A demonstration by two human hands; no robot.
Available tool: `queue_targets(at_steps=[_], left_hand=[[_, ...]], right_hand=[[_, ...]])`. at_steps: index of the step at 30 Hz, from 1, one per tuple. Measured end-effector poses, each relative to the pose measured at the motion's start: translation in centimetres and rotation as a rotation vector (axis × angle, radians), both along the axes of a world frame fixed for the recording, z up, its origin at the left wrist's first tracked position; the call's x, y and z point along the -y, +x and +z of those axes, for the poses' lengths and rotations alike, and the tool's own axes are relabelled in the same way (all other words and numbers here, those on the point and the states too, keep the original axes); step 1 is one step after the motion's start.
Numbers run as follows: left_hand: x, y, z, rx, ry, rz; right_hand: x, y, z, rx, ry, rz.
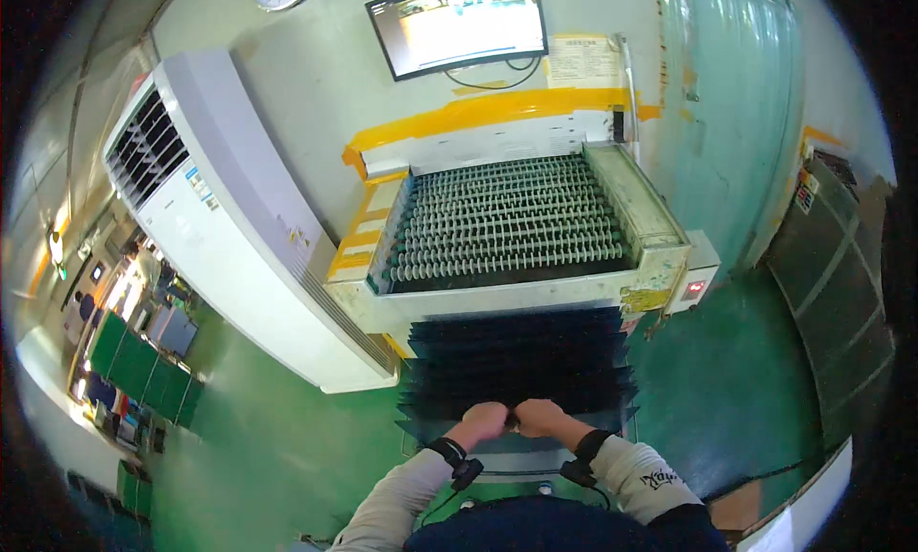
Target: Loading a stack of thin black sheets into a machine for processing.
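My left hand (485, 421) and my right hand (538, 418) meet in front of my body, both with fingers closed. A small dark thing (513, 422) shows between them, too small to name. Just beyond and below my hands stands a rack of dark, thin panels (516, 356), stacked in overlapping rows with pointed edges at the sides. Black bands with small dark boxes circle both wrists. Behind the rack is a conveyor machine (507, 217) with rows of pale roller discs.
A tall white air conditioner (249, 237) stands at the left. On the machine's right end is a control box (693, 280) with a red display. A monitor (464, 26) hangs above. Dark panels (832, 275) lean at the far right, and cardboard (741, 509) lies near me.
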State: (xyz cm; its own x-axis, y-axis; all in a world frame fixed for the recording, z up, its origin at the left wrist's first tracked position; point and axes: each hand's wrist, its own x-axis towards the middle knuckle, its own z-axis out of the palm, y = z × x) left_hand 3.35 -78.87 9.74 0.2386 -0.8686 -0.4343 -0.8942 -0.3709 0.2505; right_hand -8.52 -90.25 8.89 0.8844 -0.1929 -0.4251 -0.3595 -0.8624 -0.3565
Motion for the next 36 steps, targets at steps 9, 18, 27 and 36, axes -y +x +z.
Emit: queue_targets(at_steps=[9,18,27,36], left_hand=[[1.0,-0.8,2.2,0.014,0.049,0.152],[0.9,0.2,-0.5,0.043,-0.018,0.125],[0.2,0.0,-0.6,0.002,-0.016,0.105],[0.4,0.5,-0.5,-0.126,0.074,0.085]], right_hand=[[1.6,0.7,-1.9,0.057,0.051,0.011],[1.0,1.0,-0.6,0.018,0.028,0.028],[0.7,0.7,-1.6,0.024,0.0,0.021],[0.5,1.2,-2.0,-0.064,-0.018,-0.009]])
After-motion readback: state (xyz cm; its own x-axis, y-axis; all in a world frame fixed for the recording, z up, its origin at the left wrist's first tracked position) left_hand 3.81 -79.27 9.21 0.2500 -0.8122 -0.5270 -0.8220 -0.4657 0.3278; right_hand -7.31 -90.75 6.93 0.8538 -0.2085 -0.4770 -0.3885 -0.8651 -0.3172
